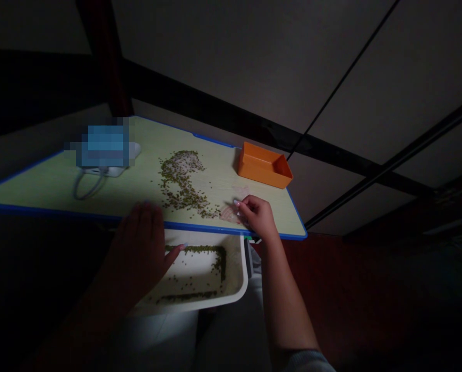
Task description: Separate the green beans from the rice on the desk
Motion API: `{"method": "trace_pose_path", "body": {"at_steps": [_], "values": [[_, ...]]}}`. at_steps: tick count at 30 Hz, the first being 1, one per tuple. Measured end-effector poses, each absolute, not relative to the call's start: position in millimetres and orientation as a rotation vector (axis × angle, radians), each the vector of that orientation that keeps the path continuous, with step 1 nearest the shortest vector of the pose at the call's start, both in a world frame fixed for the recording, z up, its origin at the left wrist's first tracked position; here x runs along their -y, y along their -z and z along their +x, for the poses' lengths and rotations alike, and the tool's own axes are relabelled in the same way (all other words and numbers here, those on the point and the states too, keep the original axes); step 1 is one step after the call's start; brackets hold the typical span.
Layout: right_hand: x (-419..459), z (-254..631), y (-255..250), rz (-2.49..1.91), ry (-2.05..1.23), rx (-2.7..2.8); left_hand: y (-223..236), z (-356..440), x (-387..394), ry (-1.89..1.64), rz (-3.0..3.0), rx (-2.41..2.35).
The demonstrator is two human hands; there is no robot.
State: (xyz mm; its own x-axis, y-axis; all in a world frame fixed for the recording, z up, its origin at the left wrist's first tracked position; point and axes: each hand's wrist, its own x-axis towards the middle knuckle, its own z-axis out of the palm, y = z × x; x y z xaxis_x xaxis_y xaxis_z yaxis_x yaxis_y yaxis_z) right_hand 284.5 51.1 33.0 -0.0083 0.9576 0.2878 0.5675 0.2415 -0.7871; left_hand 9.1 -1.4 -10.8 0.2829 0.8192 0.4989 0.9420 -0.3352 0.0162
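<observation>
My left hand [143,240] lies with fingers stretched over the near edge of the table [145,155], its thumb pointing right above a white bin [240,268]. My right hand [258,213] is at the table's near right, thumb and fingertips pinched together; what they hold, if anything, is too small to make out. Left of its fingertips, a trail of small green beans [190,199] spreads across the tabletop. Farther back they meet a heap mixed with pale grains [182,163]. Beneath the fingertips is a faint reddish pattern [231,214]. More green grains line the bin's inner edges.
An orange open box [265,168] stands at the table's back right. At the left sits a white-based object [114,170] with a looped cable, its upper part pixelated. The table has a blue rim. Pale panels rise behind it, and a dark red floor shows at right.
</observation>
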Motion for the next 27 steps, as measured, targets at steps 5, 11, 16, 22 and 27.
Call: {"method": "trace_pose_path", "body": {"at_steps": [5,11,16,22,27], "values": [[-51.4,284.9,-32.0,-1.527,-0.427,1.686,8.7,10.1,1.1,0.638,-2.287,1.629],[-53.0,286.0,-28.5,-1.576,-0.419,1.627,10.3,9.6,0.9,0.638,-2.283,1.623],[-53.7,286.1,-28.6,-1.603,-0.373,1.631,11.0,9.8,1.0,0.717,-2.295,1.625],[-52.5,284.8,-30.2,-1.596,-0.384,1.647,9.4,10.2,1.4,0.729,-2.314,1.628],[-53.5,285.2,-28.7,-1.568,-0.413,1.679,9.7,10.6,1.1,0.701,-2.301,1.623]]}}
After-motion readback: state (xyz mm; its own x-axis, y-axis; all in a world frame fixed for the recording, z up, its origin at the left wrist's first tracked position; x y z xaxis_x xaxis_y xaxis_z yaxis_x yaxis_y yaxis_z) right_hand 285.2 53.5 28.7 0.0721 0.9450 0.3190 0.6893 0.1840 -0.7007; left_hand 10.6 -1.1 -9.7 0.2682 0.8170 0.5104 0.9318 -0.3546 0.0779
